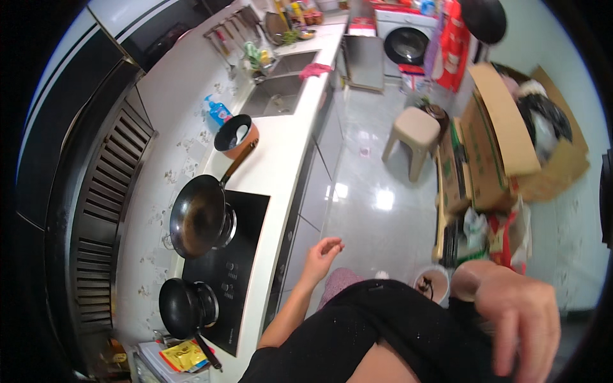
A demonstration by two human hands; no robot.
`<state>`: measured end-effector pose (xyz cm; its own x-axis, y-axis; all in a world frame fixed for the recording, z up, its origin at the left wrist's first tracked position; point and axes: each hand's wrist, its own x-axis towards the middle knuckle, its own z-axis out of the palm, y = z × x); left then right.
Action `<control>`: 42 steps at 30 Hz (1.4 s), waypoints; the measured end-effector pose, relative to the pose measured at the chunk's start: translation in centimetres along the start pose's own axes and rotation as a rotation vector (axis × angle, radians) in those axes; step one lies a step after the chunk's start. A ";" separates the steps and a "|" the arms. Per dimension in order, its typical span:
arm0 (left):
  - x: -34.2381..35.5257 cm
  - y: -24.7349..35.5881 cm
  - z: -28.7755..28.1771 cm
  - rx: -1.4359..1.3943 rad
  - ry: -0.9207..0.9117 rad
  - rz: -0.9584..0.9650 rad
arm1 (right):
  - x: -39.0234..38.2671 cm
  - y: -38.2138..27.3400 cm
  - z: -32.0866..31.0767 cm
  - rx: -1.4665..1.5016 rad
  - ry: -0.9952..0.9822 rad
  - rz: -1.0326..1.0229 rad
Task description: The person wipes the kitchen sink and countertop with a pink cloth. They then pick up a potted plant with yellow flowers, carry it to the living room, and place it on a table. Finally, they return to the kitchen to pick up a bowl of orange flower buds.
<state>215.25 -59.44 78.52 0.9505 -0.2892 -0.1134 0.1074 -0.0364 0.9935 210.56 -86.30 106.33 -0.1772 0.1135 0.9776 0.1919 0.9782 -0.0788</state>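
Note:
My left hand (322, 258) hovers beside the counter's front edge, fingers loosely bent and apart, holding nothing visible. My right hand (514, 313) is large at the lower right, fingers hanging half-bent with nothing seen in them. Left of my left hand, a black cooktop (236, 268) bears a large wok (198, 217) on the far burner, its wooden handle pointing away, and a smaller black pan (177, 307) on the near burner. Beyond the wok stands an orange pot (241, 144) with a white utensil inside, beside a blue pump bottle (218, 112).
A double sink (268, 96) sits farther along the white counter (281, 153). A range hood (105, 210) borders the left. A stool (412, 131), cardboard boxes (495, 127) and a bucket (433, 284) stand on the right. A washing machine (405, 25) is at the back.

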 end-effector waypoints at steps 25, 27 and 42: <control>60.1 7.8 -3.7 0.195 -0.107 0.090 | -28.1 1.2 -57.9 -0.399 0.992 1.278; 64.9 7.7 -3.9 0.199 -0.057 0.081 | -30.1 -0.1 -63.2 -0.425 0.987 1.299; 85.3 9.9 -7.9 0.037 0.261 -0.065 | -43.2 3.8 -91.7 -0.298 0.782 1.525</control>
<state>299.69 -76.94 78.67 0.9856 -0.0288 -0.1669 0.1640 -0.0834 0.9829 307.49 -103.39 81.70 0.7697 0.6345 -0.0708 -0.0990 0.0090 -0.9950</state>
